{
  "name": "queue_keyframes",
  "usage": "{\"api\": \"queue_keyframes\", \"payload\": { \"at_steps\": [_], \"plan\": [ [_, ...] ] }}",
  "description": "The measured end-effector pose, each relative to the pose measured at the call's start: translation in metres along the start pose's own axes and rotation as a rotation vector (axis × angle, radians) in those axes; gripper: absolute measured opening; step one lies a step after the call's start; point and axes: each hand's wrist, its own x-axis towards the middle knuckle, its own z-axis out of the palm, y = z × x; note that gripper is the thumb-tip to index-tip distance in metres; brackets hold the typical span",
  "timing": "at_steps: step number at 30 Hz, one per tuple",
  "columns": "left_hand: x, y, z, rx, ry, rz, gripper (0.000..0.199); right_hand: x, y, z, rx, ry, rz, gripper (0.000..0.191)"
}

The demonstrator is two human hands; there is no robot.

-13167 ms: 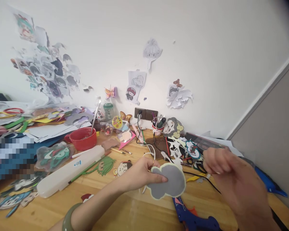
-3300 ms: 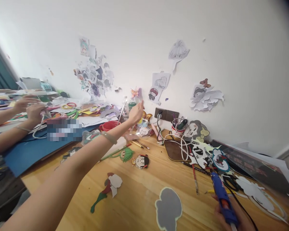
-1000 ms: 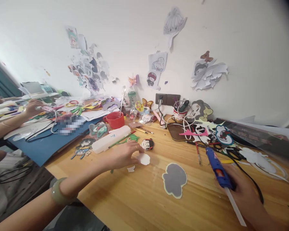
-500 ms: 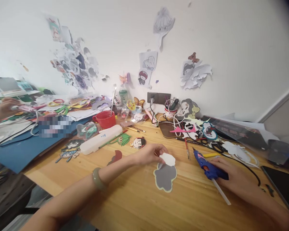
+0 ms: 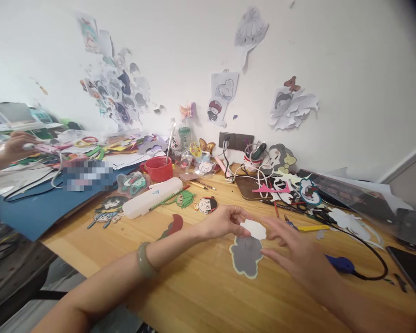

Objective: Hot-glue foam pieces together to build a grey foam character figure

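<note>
My left hand (image 5: 229, 222) is closed, pinching the left edge of a small white paper cutout (image 5: 254, 229). Just below it, a grey cloud-shaped cutout (image 5: 246, 259) with a pale yellow border lies on the table, its upper edge covered by the white piece. My right hand (image 5: 289, 243) is open, fingers stretched toward the right edges of both cutouts; whether it touches them I cannot tell. Behind that hand lies a blue glue gun (image 5: 341, 263), mostly hidden, with its black cord curving to the right.
A white pencil case (image 5: 152, 198), a red mug (image 5: 158, 169) and several character cutouts lie to the left on the wooden table (image 5: 194, 296). Cables and a pen cup (image 5: 252, 161) stand behind. A dark phone (image 5: 411, 273) lies at right. Another person's hand (image 5: 19, 147) is at far left.
My right hand has let go of the glue gun, leaving it on the table, and moved left toward the cutouts. My left hand still pinches the white cutout. The view has shifted slightly.
</note>
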Motion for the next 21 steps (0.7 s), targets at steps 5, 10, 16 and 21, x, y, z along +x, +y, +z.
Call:
{"api": "queue_keyframes", "payload": {
  "at_steps": [5, 10, 16, 21],
  "plan": [
    [-0.011, 0.003, -0.013, 0.085, 0.013, -0.038, 0.047, 0.026, -0.024, 0.022, 0.153, 0.028, 0.026, 0.026],
    [-0.040, 0.000, -0.050, 0.375, 0.093, -0.093, 0.026, 0.030, -0.013, 0.026, 0.258, 0.026, 0.202, 0.030],
    [-0.073, 0.004, -0.083, 0.797, 0.211, -0.133, 0.015, 0.016, -0.006, 0.037, 0.384, -0.041, 0.374, 0.038],
    [-0.089, 0.019, -0.094, 0.997, 0.342, -0.088, 0.018, 0.002, 0.002, 0.045, 0.154, 0.032, 0.409, 0.036]
  ]
}}
